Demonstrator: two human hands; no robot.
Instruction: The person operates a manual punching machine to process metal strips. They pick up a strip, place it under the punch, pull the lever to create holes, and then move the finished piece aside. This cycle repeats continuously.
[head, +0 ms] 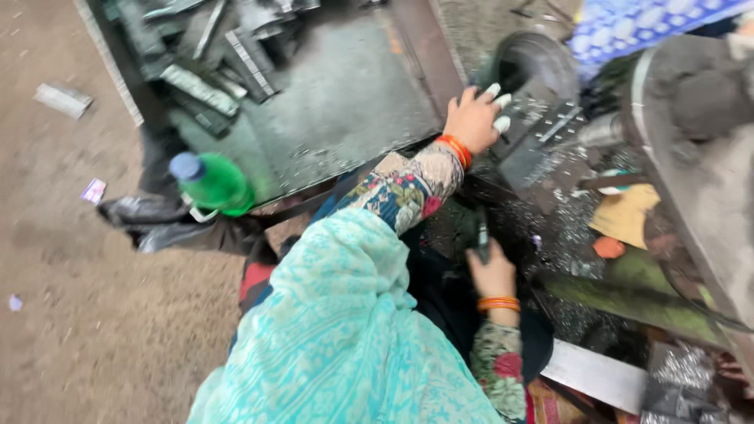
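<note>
left hand (pixel 473 119): reaching out, palm down on the dark metal block (pixel 525 133); fingers (pixel 501 100) curled over its top edge, clamped on it. Fingertips look taped or capped in white.
right hand (pixel 492 273): close to my lap, fingers together round a thin dark tool (pixel 482 235), tip pointing up toward the block. What kind of tool, I can't tell; frame is blurred.
block position: sits on the bench (pixel 565 228), just beside the round dark wheel (pixel 534 59) behind it and left of the big grey machine housing (pixel 699 149).
risk 1: my left fingertips are right at the wheel. If it turns, or the block shifts toward it, fingers get pinched. I'd judge this the worst one.
risk 2: metal shavings (pixel 550 224) lie all over the bench in front of the block. Bare palm or wrist dragged through them means cuts.
risk 3: loose teal scarf (pixel 345 330) and sleeve (pixel 408 188) hang near the block; could snag on it or on the wheel.
risk 4: one-hand grip on the block from above; looks heavy, may slip and drop on my right hand below it.
risk 5: green bottle (pixel 214 184) stands well left of the block, by the tray of metal strips (pixel 200 88); an elbow swing could knock it over.
</note>
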